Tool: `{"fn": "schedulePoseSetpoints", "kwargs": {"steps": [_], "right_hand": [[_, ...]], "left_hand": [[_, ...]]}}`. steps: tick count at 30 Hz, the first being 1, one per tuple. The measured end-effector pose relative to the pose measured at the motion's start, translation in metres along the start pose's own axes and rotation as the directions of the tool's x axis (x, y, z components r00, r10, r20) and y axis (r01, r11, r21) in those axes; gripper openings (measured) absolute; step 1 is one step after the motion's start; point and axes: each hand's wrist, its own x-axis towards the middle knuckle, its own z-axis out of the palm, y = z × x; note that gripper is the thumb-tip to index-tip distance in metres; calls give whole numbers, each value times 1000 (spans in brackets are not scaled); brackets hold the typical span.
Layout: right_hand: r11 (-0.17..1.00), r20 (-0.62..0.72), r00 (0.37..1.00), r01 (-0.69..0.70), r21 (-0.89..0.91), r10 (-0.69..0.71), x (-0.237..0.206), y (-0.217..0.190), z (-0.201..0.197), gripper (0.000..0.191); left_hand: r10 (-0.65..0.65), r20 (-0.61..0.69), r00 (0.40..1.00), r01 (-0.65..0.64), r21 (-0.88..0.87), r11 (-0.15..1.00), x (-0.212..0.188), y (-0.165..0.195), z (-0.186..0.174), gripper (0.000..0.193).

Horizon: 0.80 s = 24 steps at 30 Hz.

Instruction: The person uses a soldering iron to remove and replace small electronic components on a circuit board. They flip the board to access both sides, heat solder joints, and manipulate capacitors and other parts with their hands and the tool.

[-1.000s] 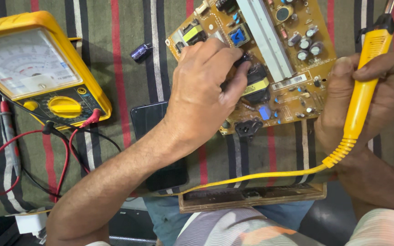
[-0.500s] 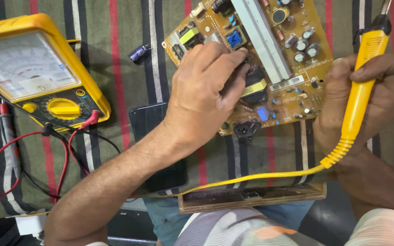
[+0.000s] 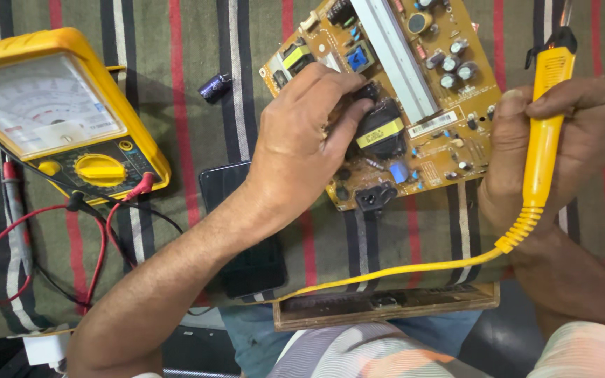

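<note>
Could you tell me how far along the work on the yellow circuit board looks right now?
Set out: analog multimeter, leads plugged in. In hand: left hand fingers a black component on the circuit board; right hand holds the yellow soldering iron, tip out of view. Left: loose capacitor lies unmounted.

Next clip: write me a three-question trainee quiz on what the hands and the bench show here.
1. True or false: the left hand rests on the circuit board.
2. What does the right hand grip? A) soldering iron B) red probe C) phone
3. Which side of the board is the yellow multimeter on?

Key
1. True; its fingertips touch a black component.
2. A, the yellow soldering iron, cord trailing down.
3. The left, with red and black leads plugged in.
</note>
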Motion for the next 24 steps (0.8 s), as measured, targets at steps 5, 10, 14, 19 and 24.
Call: {"fn": "schedulePoseSetpoints", "kwargs": {"steps": [5,10,14,19,24], "right_hand": [[1000,-17,1000,-13,20,14,3,-5,3,20],[997,-5,998,-58,43,59,-1,-7,-2,21],[999,36,999,36,-19,-35,-2,-1,-5,20],[1000,18,999,27,-4,-27,2,-7,-1,21],[994,-40,993,-112,-5,112,6,-23,3,19]], "left_hand": [[-4,-6,1000,3,-31,1000,0,1,0,18],[41,-32,999,-40,37,999,0,0,5,17],[54,-31,998,-52,43,998,0,-2,6,17],[70,-38,997,-68,46,997,0,-2,7,18],[32,-46,998,-30,40,999,0,0,11,16]]}}
